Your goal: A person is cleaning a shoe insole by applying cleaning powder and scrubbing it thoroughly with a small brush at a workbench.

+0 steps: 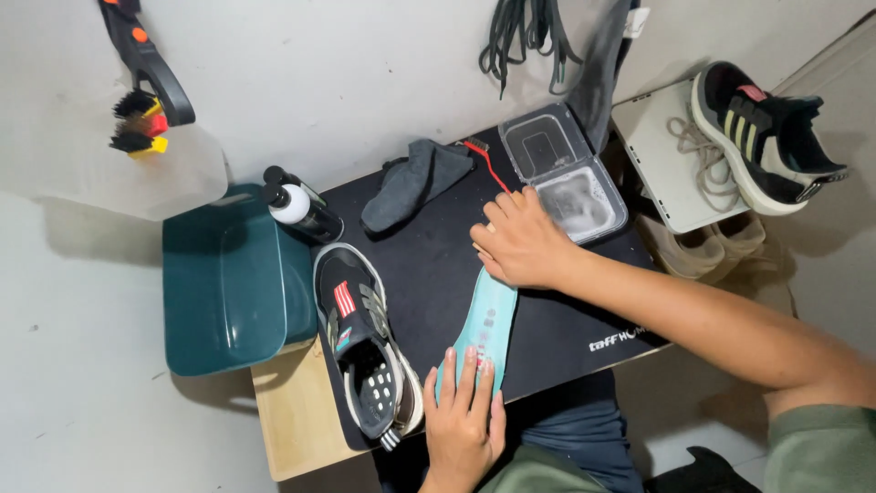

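Observation:
A teal insole lies lengthwise on a black mat. My left hand presses flat on its near end, fingers spread over it. My right hand is curled palm-down over its far end, closed on a small brush of which only a pale edge shows under the fingers. Just left of the insole a black sneaker with striped sides and a red tag rests on the mat, without laces, opening up.
Behind the mat: a black pump bottle, grey cloth, red-handled brush and a clear container of cloudy water. A teal tub stands left. The matching sneaker and laces sit on a white board at right.

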